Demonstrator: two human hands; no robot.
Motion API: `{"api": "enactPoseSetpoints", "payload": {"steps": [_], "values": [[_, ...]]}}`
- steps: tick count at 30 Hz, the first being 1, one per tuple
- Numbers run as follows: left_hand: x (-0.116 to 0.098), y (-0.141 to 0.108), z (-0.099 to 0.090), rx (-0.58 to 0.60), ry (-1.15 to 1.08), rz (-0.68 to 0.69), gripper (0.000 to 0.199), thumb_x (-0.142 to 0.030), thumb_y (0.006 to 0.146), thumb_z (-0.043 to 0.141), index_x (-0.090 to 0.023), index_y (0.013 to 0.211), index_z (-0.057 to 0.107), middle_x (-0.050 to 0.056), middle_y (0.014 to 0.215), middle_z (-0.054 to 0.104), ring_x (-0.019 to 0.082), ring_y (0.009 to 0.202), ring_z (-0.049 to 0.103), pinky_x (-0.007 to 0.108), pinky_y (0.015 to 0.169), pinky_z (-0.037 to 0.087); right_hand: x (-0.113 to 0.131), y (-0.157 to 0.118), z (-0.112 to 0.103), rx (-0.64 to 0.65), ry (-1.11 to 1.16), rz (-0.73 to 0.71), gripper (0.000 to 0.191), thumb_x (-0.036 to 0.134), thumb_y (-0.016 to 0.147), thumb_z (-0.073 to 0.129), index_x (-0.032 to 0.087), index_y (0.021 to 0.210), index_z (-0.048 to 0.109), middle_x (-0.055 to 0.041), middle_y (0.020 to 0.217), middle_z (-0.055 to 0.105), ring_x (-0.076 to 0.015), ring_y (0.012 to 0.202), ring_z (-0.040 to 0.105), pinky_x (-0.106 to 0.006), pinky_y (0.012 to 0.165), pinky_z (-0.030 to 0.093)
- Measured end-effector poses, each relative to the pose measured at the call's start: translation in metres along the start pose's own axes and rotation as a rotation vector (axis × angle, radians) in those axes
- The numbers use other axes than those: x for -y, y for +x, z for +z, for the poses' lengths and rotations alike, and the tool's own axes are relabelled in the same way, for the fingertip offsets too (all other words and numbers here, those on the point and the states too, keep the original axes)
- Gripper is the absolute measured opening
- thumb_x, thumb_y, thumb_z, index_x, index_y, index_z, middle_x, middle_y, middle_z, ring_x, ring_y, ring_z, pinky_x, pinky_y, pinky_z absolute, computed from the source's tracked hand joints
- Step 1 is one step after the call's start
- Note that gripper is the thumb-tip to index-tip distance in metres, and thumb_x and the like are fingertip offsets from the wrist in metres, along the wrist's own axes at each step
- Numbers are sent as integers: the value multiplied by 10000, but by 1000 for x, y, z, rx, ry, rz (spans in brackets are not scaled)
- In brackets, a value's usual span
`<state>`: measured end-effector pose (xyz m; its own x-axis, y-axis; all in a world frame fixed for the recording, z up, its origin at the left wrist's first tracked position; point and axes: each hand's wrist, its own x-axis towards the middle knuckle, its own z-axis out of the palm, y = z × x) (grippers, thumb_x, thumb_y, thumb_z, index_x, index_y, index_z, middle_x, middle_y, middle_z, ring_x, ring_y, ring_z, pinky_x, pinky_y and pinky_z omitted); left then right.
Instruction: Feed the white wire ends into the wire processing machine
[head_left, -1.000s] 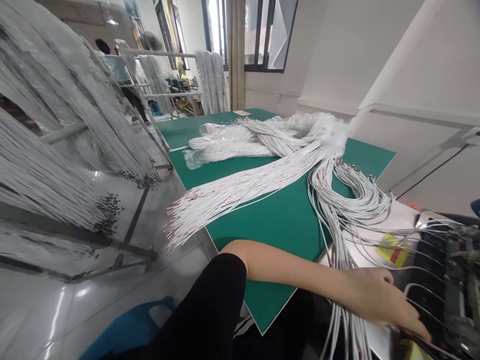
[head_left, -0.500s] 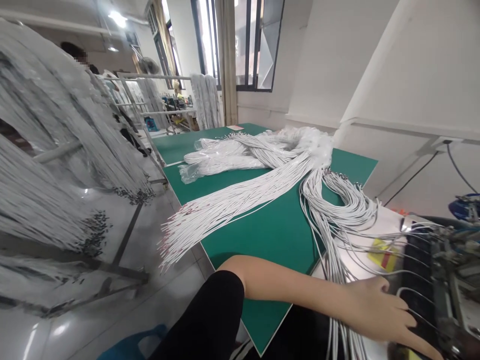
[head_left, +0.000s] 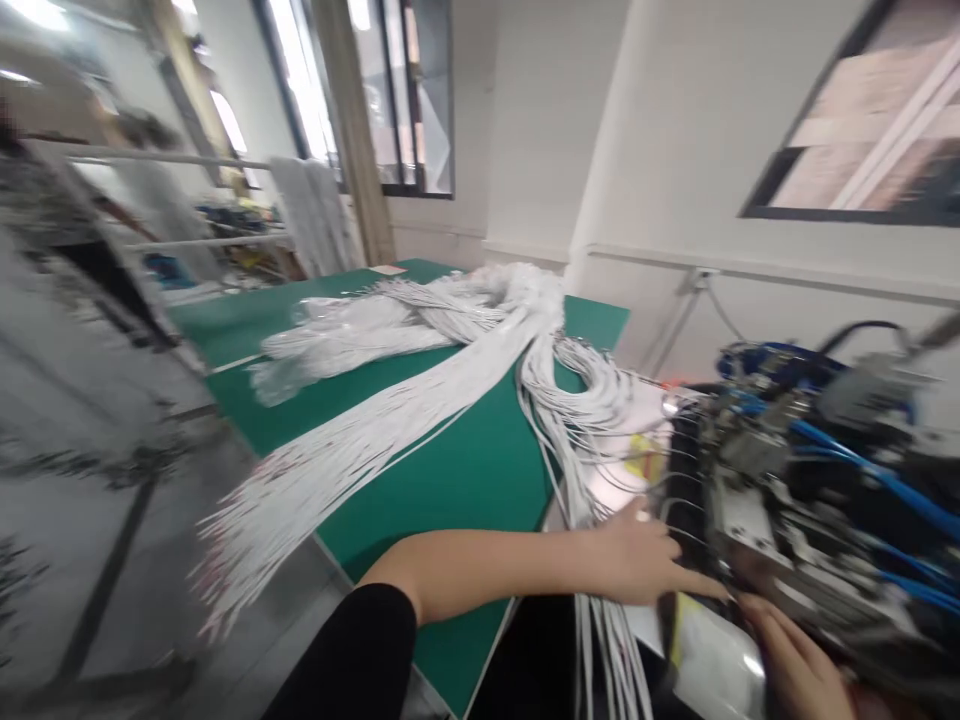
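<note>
My left hand (head_left: 637,560) reaches across the white cables, its far fingers curled and its near fingers stretched toward the front edge of a machine (head_left: 757,520). There its fingertips meet those of my right hand (head_left: 799,660), whose fingers are pressed together. Whatever lies between the fingertips is too small and blurred to make out. Beneath my left forearm a bundle of white cables (head_left: 611,650) hangs over the table edge. Single cables run from a looped bundle (head_left: 585,400) to a black strip (head_left: 686,470) along the machine. A shiny rounded part with a yellow edge (head_left: 716,665) sits below my hands.
On the green table (head_left: 480,470) lie a long fan of white cables (head_left: 360,440) and plastic-wrapped bundles (head_left: 352,335). Blue tubes (head_left: 885,480) cross the machine. Racks with hanging cables (head_left: 311,215) and a blurred person stand to the left.
The view has swung right, bringing more of the machine and my right hand into sight. My left hand's fingertips now meet the right hand's at the machine edge.
</note>
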<state>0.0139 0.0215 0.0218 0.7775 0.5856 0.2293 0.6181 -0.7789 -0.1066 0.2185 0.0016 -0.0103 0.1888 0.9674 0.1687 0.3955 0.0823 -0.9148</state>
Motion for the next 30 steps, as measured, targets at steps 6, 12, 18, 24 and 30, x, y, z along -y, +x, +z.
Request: {"api": "enactPoseSetpoints", "payload": {"steps": [6,12,18,24,30], "values": [[-4,-4,-9,29,-35,-26,567,-182,844,450,-387,1366,372,45,901,617,231,900,552,513,910,307,-11,-5,10,96,389,260,281,453,643,655,177,670,605,9,563,597,-174,529,549,-262,497,424],[-1,-25,-14,-89,-100,-90,367,-117,813,473,-257,1118,621,52,1208,584,236,1120,477,505,984,243,5,-34,4,-53,162,106,377,515,718,627,139,696,611,0,584,571,-152,559,513,-243,532,404],[-2,-28,-9,-139,-60,-277,397,-130,798,484,-226,1171,578,82,1372,485,271,1197,431,532,1001,246,38,-93,-12,-90,-50,-13,337,469,836,545,151,770,634,-16,628,579,-154,587,515,-233,551,406],[-4,-29,-10,-231,-128,-260,358,-177,877,423,-238,1206,551,87,1266,561,247,1166,470,511,1004,239,57,-122,-6,573,-341,-126,221,336,864,527,199,825,696,9,604,606,-137,545,517,-217,534,374],[-5,-31,-17,-275,-275,-13,355,-192,917,370,-210,1222,551,75,1101,616,176,1006,562,345,884,380,58,-120,-10,606,-416,-194,131,228,837,528,196,743,613,22,642,580,-122,571,493,-208,534,347]]}}
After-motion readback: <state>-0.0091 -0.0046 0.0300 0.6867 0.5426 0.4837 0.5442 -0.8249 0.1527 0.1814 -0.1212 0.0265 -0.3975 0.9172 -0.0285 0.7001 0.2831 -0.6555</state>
